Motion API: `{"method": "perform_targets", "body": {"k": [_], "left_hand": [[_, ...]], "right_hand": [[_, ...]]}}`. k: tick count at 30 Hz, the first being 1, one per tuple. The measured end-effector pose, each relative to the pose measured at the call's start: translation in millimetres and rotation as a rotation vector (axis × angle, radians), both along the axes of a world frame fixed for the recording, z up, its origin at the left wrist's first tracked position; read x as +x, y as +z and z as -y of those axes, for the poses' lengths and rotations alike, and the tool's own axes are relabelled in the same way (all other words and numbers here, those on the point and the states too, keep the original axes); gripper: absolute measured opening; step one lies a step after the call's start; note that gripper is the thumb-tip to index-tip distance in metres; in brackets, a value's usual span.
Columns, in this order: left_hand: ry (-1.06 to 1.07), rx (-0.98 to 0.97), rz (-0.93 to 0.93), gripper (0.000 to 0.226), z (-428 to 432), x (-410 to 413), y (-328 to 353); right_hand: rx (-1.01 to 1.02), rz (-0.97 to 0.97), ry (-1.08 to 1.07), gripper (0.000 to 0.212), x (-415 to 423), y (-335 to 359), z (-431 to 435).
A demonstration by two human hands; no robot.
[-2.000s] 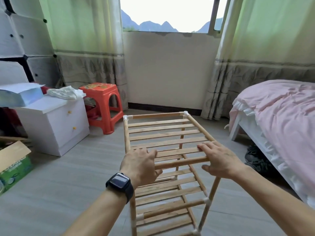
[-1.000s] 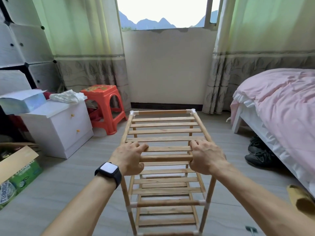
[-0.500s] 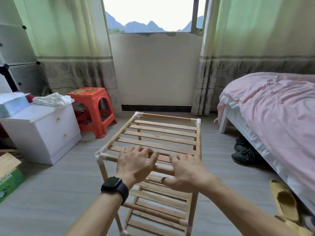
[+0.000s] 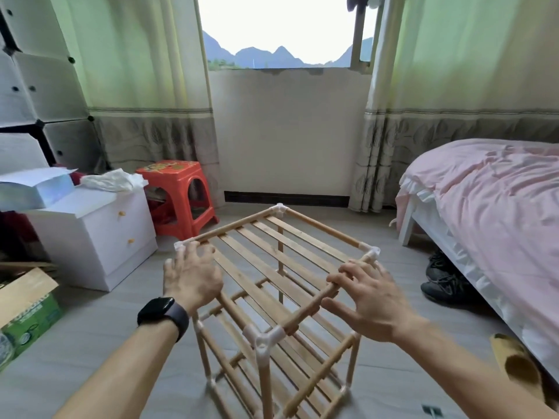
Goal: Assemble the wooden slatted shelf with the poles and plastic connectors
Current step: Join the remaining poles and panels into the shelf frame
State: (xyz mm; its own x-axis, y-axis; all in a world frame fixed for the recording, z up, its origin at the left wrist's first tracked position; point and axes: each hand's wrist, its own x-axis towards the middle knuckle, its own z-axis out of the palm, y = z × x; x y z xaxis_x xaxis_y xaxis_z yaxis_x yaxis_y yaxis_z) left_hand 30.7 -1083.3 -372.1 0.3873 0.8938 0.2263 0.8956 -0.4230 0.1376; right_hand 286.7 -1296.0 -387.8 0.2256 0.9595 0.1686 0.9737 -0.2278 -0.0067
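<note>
Wooden slatted shelf (image 4: 272, 246) is seen standing upright on the floor (image 4: 90, 343) in the middle of the room, turned so that one top corner is pointed toward the camera. Its slatted tiers are joined at the corners by white plastic connectors (image 4: 263, 337).

The left hand (image 4: 192, 276) is laid on the top frame just beside the left corner connector. Its fingers are straight and spread apart, and nothing is gripped by it. A dark smartwatch (image 4: 163, 316) is worn on that wrist.

The right hand (image 4: 369, 300) is placed on the top pole (image 4: 308, 306) of the near right side, close to the right corner. Its fingers are bent over the pole and the thumb is set against the near side, so the pole is loosely clasped between them.

Well apart to the left of the shelf, a white drawer cabinet (image 4: 90, 237) is found, with a crumpled white cloth (image 4: 112, 179) and an open paper box (image 4: 36, 189) lying on it. An orange plastic stool (image 4: 178, 195) is set just beside the cabinet. A cardboard box (image 4: 27, 306) is seen at the far left edge.

On the right, a bed (image 4: 484, 207) is covered in pink, and black shoes (image 4: 444, 282) are tucked beside it on the floor.
</note>
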Motion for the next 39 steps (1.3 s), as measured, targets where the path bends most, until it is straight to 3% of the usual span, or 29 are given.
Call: {"method": "perform_targets", "body": {"k": [3, 6, 9, 12, 15, 18, 21, 23, 25, 26, 28, 31, 35, 37, 39], "left_hand": [[-0.205, 0.028, -0.024, 0.050, 34.8, 18.4, 17.4], [-0.438, -0.086, -0.078, 0.063, 71.9, 40.2, 22.2], [-0.566, -0.320, 0.016, 0.053, 84.8, 51.3, 17.6], [-0.610, -0.467, 0.123, 0.052, 79.5, 48.3, 7.8], [-0.624, -0.299, 0.116, 0.048, 81.1, 37.9, -8.7], [-0.666, 0.105, -0.011, 0.054, 83.6, 33.1, -27.2], [-0.704, 0.362, 0.048, 0.057, 73.7, 33.1, -42.0], [-0.694, 0.473, 0.133, 0.050, 62.5, 31.3, -48.8], [-0.551, 0.568, 0.186, 0.053, 50.4, 26.4, -49.6], [-0.461, 0.600, 0.205, 0.054, 43.9, 23.5, -49.4], [-0.314, 0.625, 0.253, 0.049, 34.9, 17.8, -51.5], [-0.069, 0.520, 0.430, 0.050, 30.7, 3.5, -59.7], [0.355, 0.111, 0.961, 0.072, 23.9, -24.4, -53.6], [0.390, -0.162, 1.180, 0.066, 13.0, -40.6, -50.8], [0.318, -0.330, 1.222, 0.052, 8.9, -51.4, -52.6]], "right_hand": [[0.053, 0.161, -0.044, 0.084, -6.4, -4.5, -7.7], [0.159, 0.244, -0.045, 0.082, -28.5, -8.4, -18.6], [0.373, 0.247, 0.054, 0.067, -51.8, -8.9, -22.9], [0.402, 0.133, 0.230, 0.056, -40.6, -16.0, -19.3], [0.373, 0.033, 0.268, 0.049, -9.6, -23.1, -10.4], [0.363, -0.049, 0.207, 0.056, 14.2, -26.7, 1.7], [0.463, -0.376, 0.051, 0.064, 18.7, -21.7, 6.6], [0.537, -0.877, -0.170, 0.063, 18.9, -14.9, 2.4], [0.448, -1.385, -0.289, 0.065, 24.1, -14.1, -4.8], [0.393, -1.508, -0.305, 0.064, 25.2, -15.1, -6.8], [0.342, -1.563, -0.298, 0.064, 20.5, -17.1, -11.4], [0.355, -1.573, -0.257, 0.062, 0.3, -15.2, -23.2], [0.333, -1.477, -0.182, 0.068, -28.3, -19.1, -32.0], [0.358, -1.404, -0.167, 0.068, -41.5, -28.1, -31.7], [0.417, -1.431, -0.156, 0.057, -50.1, -38.0, -32.3]]}}
